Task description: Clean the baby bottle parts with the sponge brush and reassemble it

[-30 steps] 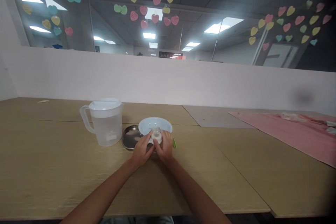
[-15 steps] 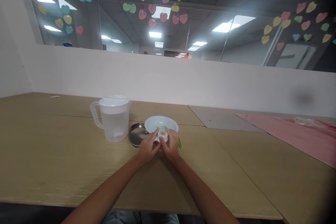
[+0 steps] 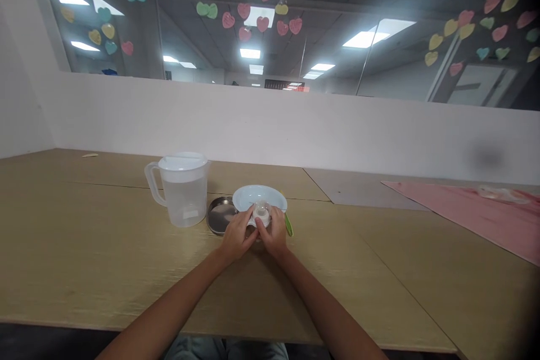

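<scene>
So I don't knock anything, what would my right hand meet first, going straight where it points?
Probably the bowl, ahead of your right hand, though depth is hard to judge here.

One head-worn view, looking forward and down across the table (image 3: 126, 270) from its near side. Left hand (image 3: 236, 236) and right hand (image 3: 275, 233) sit below frame centre, at middle range; wearer's lap (image 3: 258, 350) shows at bottom edge. White wall (image 3: 270, 129) and glass panels (image 3: 185, 39) fill the upper half. Table's far edge slopes down to right.
</scene>
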A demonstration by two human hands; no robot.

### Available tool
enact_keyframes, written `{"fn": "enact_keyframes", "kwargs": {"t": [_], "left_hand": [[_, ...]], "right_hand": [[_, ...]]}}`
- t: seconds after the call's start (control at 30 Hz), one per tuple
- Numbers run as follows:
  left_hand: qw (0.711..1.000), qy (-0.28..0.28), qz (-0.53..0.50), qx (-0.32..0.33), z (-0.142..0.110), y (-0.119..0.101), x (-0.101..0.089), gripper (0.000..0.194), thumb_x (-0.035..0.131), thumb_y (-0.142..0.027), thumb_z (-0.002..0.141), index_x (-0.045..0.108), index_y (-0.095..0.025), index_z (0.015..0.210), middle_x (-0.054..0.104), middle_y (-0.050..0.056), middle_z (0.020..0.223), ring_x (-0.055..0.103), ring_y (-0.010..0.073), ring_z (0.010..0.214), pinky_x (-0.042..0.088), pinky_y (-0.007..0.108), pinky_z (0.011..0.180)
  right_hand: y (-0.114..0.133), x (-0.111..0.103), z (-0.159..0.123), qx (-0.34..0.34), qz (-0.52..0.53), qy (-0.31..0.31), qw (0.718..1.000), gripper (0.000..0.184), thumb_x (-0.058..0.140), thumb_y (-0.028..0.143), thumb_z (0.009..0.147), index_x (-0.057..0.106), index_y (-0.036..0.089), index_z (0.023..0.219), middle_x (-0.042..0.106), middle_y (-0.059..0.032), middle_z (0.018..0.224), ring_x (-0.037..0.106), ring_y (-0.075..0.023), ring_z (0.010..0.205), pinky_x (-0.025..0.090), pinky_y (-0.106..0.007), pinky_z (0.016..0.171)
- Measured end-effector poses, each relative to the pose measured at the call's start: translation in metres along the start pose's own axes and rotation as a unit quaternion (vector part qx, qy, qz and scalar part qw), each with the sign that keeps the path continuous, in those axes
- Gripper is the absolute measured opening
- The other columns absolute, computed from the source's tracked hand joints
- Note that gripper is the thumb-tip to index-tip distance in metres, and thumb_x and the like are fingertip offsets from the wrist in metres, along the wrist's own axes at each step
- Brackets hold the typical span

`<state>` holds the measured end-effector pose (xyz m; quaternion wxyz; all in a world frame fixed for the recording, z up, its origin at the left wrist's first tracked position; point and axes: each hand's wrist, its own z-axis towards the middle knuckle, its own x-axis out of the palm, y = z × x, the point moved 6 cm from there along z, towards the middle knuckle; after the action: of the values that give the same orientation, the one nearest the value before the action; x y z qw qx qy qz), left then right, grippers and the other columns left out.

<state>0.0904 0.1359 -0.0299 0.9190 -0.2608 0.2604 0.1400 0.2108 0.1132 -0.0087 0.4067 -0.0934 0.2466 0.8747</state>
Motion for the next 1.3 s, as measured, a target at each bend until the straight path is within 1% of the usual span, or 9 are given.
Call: {"fn": "enact_keyframes", "kwargs": {"t": [0.13,0.27,0.43,0.6,0.73,0.87,1.07,1.17,1.3], "left_hand": [[1.000,-0.005,0.009,-0.003,-0.001,0.001,0.004,0.067,0.049,-0.042,0.085,0.026,-0.014,0.141,0.050,0.017,0.130,0.047,0.0280,0.117,0.036,0.046,0.099],[1.000,0.001,0.003,-0.020,-0.001,0.004,0.008,0.065,0.050,-0.043,0.086,0.028,-0.014,0.139,0.051,0.017,0.128,0.048,0.0275,0.115,0.034,0.046,0.099],[1.000,0.017,0.001,-0.013,0.000,0.000,0.011,0.065,0.051,-0.046,0.085,0.029,-0.016,0.139,0.051,0.016,0.128,0.046,0.0275,0.116,0.034,0.045,0.099],[1.000,0.016,0.014,-0.015,0.003,-0.003,0.011,0.063,0.052,-0.048,0.084,0.036,-0.016,0.135,0.054,0.015,0.124,0.048,0.0280,0.114,0.033,0.046,0.098],[0.999,0.026,0.019,-0.024,0.004,-0.003,0.010,0.062,0.055,-0.048,0.082,0.038,-0.017,0.133,0.056,0.013,0.121,0.050,0.0274,0.111,0.034,0.045,0.097],[0.999,0.022,0.019,-0.023,0.004,-0.002,0.010,0.060,0.055,-0.048,0.081,0.041,-0.018,0.131,0.058,0.012,0.119,0.051,0.0273,0.110,0.036,0.044,0.096],[0.999,0.024,0.026,-0.024,0.002,-0.001,0.011,0.061,0.054,-0.049,0.082,0.040,-0.017,0.132,0.057,0.013,0.122,0.051,0.0273,0.112,0.035,0.044,0.098],[0.999,0.028,0.027,-0.024,0.002,0.000,0.012,0.062,0.054,-0.050,0.082,0.039,-0.018,0.132,0.056,0.013,0.123,0.050,0.0274,0.113,0.034,0.044,0.099],[0.999,0.026,0.033,-0.021,0.002,0.000,0.012,0.063,0.054,-0.051,0.081,0.040,-0.018,0.133,0.057,0.014,0.121,0.051,0.0277,0.111,0.036,0.044,0.097]], "right_hand": [[0.001,-0.001,-0.003,0.011,0.002,-0.036,0.999,0.038,0.047,0.043,0.086,0.054,0.015,0.110,0.061,-0.0100,0.095,0.055,-0.0236,0.090,0.043,-0.039,0.079],[0.000,-0.002,-0.003,0.030,0.002,-0.053,0.998,0.045,0.049,0.045,0.085,0.052,0.015,0.118,0.062,-0.0114,0.103,0.055,-0.0243,0.094,0.043,-0.040,0.083],[-0.013,-0.007,-0.002,0.122,0.036,-0.076,0.989,0.042,0.050,0.047,0.085,0.056,0.016,0.113,0.064,-0.0085,0.094,0.057,-0.0219,0.089,0.045,-0.038,0.082],[-0.019,-0.010,0.003,0.167,0.110,-0.093,0.975,0.046,0.053,0.046,0.084,0.053,0.016,0.119,0.063,-0.0087,0.101,0.058,-0.0206,0.092,0.045,-0.037,0.084],[-0.023,-0.012,0.006,0.181,0.151,-0.104,0.966,0.058,0.060,0.042,0.080,0.043,0.018,0.129,0.061,-0.0092,0.109,0.057,-0.0196,0.095,0.045,-0.037,0.087],[-0.019,-0.013,0.008,0.174,0.194,-0.095,0.961,0.049,0.059,0.039,0.081,0.048,0.018,0.124,0.058,-0.0103,0.116,0.057,-0.0199,0.100,0.044,-0.036,0.090],[-0.021,-0.032,0.015,0.197,0.219,-0.182,0.938,0.051,0.057,0.038,0.082,0.044,0.018,0.127,0.053,-0.0117,0.124,0.054,-0.0200,0.107,0.042,-0.035,0.093],[-0.032,-0.028,0.019,0.214,0.249,-0.161,0.931,0.055,0.056,0.037,0.082,0.041,0.020,0.132,0.056,-0.0103,0.118,0.058,-0.0171,0.095,0.046,-0.032,0.086],[-0.049,-0.012,0.020,0.226,0.284,-0.096,0.927,0.053,0.056,0.033,0.080,0.046,0.017,0.129,0.060,-0.0073,0.096,0.059,-0.0144,0.076,0.049,-0.029,0.074]]}}
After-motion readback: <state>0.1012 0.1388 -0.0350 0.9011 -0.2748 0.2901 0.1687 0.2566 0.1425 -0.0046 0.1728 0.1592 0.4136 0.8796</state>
